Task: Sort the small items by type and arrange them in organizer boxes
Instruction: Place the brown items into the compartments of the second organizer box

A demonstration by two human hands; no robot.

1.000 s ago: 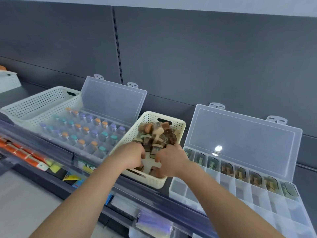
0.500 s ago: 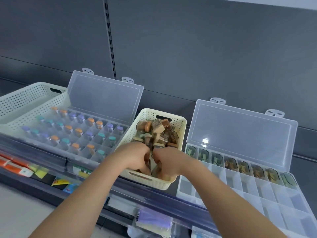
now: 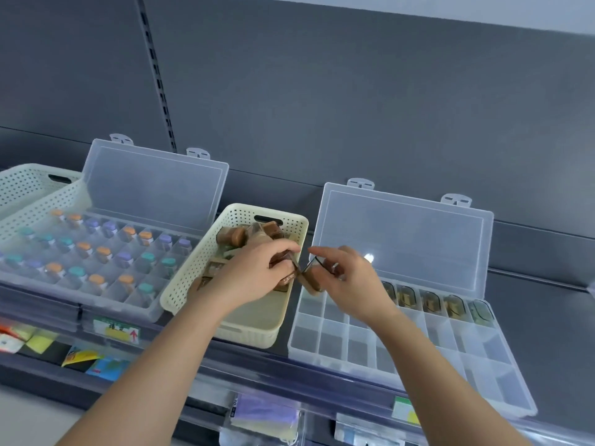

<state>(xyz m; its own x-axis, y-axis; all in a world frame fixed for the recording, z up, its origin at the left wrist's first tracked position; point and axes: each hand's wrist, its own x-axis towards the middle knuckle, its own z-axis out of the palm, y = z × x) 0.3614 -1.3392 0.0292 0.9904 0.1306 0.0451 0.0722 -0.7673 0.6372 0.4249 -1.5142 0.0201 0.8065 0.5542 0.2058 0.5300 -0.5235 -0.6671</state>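
Head view only. Gripping in the curled fingers of the left hand (image 3: 254, 275) a small brown plastic piece (image 3: 287, 275), low over the right wall of the cream perforated plastic basket (image 3: 193, 284) lying under that hand. Pinching between thumb and forefinger of the right hand (image 3: 351, 278) a second brown piece (image 3: 310, 282) with a thin dark loop on it, just right of the left hand. Probably pulling the two apart or checking type before placing, cannot tell which. Beyond the left hand, heaped loose brown pieces (image 3: 235, 235) in the same basket, set centrally, likely for reach from both sides. Below and right of the right hand, open clear plastic compartment organizer box (image 3: 322, 342), lid (image 3: 402, 239) propped up out of the way, sorted brown and greenish items (image 3: 431, 300) in the far row past the right wrist; nearer cells the likely target. Well left of the left hand, second clear organizer box (image 3: 141, 312) with small vials with orange, purple and teal caps (image 3: 103, 251) in short runs by colour; behind it a white perforated basket (image 3: 29, 188). Under the left forearm, shelf-edge label (image 3: 117, 329) with green characters and a red arrow, too blurred to read; no brand legible.
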